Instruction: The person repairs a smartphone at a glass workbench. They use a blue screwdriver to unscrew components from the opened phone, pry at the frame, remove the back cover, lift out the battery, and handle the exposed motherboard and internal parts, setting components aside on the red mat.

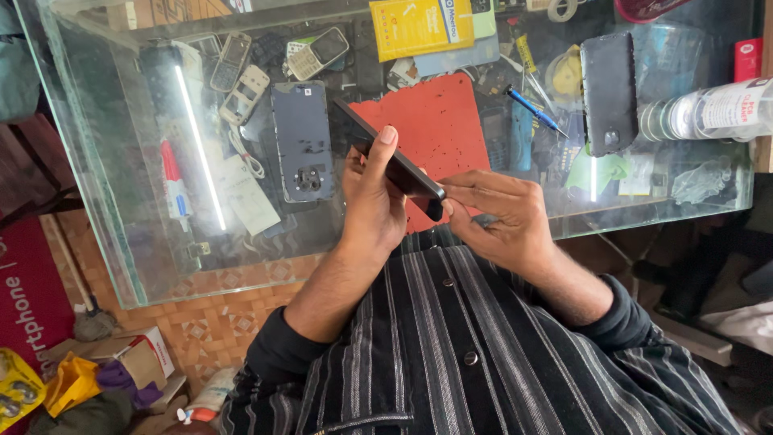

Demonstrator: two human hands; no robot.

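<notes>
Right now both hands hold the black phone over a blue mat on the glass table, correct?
Not quite: the mat is red, not blue, as the head view shows. The rest holds: left hand and right hand both hold the black phone above the glass table.

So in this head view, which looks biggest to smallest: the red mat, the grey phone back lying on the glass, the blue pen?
1. Red mat, clearly largest, though partly hidden.
2. Grey phone back.
3. Blue pen, smallest.
All three lie on the glass table at similar depth, so the order seems safe.
</notes>
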